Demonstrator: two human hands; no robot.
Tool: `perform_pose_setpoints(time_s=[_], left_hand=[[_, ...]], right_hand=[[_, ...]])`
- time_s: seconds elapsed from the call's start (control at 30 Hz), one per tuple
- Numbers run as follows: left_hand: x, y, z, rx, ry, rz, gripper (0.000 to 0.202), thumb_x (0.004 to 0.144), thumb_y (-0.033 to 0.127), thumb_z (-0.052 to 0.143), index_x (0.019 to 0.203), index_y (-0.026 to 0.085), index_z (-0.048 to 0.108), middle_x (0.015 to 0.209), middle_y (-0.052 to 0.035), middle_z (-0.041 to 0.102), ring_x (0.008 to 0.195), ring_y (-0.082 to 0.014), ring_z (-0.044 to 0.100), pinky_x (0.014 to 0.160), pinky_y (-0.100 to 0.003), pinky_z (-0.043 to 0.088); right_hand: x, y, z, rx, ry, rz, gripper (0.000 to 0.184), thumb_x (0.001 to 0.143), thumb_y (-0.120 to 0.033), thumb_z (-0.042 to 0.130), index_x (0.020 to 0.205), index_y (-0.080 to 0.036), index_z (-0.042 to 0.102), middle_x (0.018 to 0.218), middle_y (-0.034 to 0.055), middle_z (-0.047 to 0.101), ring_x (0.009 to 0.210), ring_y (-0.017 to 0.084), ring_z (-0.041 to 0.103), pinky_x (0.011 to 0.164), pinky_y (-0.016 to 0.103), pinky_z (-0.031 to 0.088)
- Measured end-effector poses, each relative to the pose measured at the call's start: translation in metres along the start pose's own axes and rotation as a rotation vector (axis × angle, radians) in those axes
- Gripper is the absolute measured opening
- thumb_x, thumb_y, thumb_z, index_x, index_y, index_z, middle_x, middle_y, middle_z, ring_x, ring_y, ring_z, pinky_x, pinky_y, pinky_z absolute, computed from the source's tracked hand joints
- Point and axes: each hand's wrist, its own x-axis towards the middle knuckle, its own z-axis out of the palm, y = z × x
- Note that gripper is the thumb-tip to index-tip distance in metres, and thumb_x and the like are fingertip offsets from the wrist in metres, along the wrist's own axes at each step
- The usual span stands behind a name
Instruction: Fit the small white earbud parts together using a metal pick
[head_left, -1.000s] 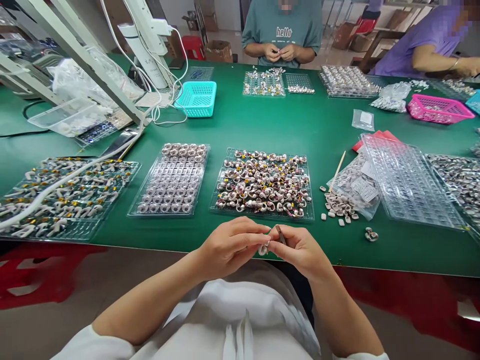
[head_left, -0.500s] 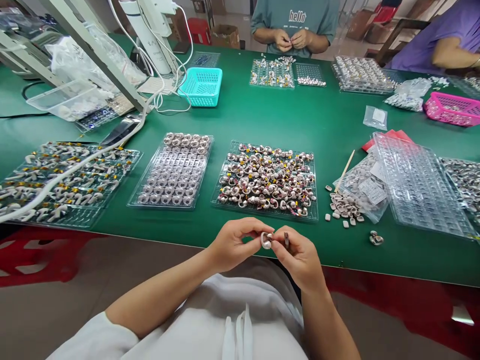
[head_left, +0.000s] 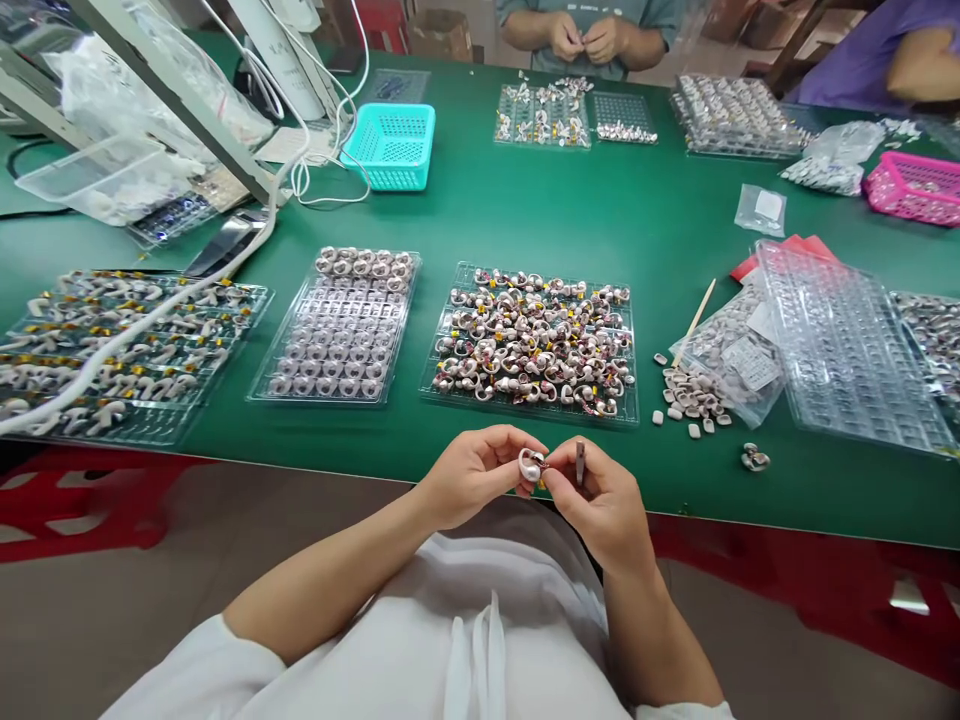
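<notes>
At the table's front edge, my left hand (head_left: 480, 476) is closed, its thumb and fingers pinching a small beige, C-shaped earphone piece (head_left: 531, 466). Thin dark red wires and a bit of yellow show at the piece's right side. There the fingertips of my right hand (head_left: 600, 505) meet it, also closed. A narrow greyish-brown metal tool (head_left: 580, 463), perhaps tweezers, sticks up between the right fingers; its lower part is hidden. Just beyond my hands lies a clear tray (head_left: 634, 415) heaped with similar wired earphone pieces.
Left stand a tray of rounded shells (head_left: 330, 385) and a tray of curved parts (head_left: 150, 385), crossed by a white cable (head_left: 176, 300). Right lie small beige caps (head_left: 694, 395), a wooden stick (head_left: 697, 312), a loose earphone piece (head_left: 754, 457) and an upper clear tray (head_left: 847, 350). A co-worker's hands (head_left: 585, 38) are opposite.
The camera view has tipped down slightly. The earphone piece has turned a little between my fingers, showing more red wire and yellow. The metal tool has shifted slightly in my right hand.
</notes>
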Motion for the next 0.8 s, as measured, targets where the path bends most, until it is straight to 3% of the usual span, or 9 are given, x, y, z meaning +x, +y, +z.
perform_pose_setpoints(time_s=[0.17,0.33,0.53,0.8], left_hand=[[-0.001,0.002,0.000,0.041,0.019,0.008,0.029,0.078,0.035,0.078,0.092,0.012,0.068,0.076,-0.0020,0.069,0.068,-0.0109,0.064,0.068,-0.023,0.056],[0.001,0.003,-0.002,-0.016,-0.064,-0.078,0.031,0.080,0.037,0.077,0.091,0.012,0.063,0.066,-0.0001,0.065,0.058,-0.0097,0.061,0.059,-0.023,0.056],[0.004,0.004,-0.004,-0.232,-0.129,-0.277,0.034,0.075,0.037,0.081,0.089,0.013,0.061,0.063,0.0000,0.064,0.052,-0.0091,0.060,0.050,-0.020,0.054],[0.002,0.003,-0.005,-0.104,-0.103,-0.214,0.036,0.077,0.040,0.079,0.090,0.012,0.060,0.061,-0.0002,0.066,0.049,-0.0089,0.061,0.053,-0.021,0.057]], right_hand=[[0.002,-0.002,-0.003,-0.007,-0.045,-0.014,0.010,0.088,-0.022,0.060,0.079,-0.020,0.064,0.075,-0.0008,0.055,0.064,0.011,0.047,0.057,0.024,0.037],[-0.001,0.004,-0.003,-0.042,-0.014,-0.080,0.012,0.090,-0.027,0.061,0.081,-0.020,0.065,0.077,0.0005,0.057,0.062,0.011,0.047,0.055,0.025,0.037],[-0.005,0.009,0.002,-0.212,0.086,-0.331,0.008,0.089,-0.017,0.060,0.093,-0.022,0.064,0.083,0.0024,0.062,0.070,0.014,0.056,0.054,0.025,0.040],[-0.004,0.006,0.002,-0.278,0.104,-0.320,0.008,0.087,-0.017,0.061,0.092,-0.023,0.059,0.083,0.0001,0.062,0.065,0.011,0.054,0.053,0.023,0.040]])
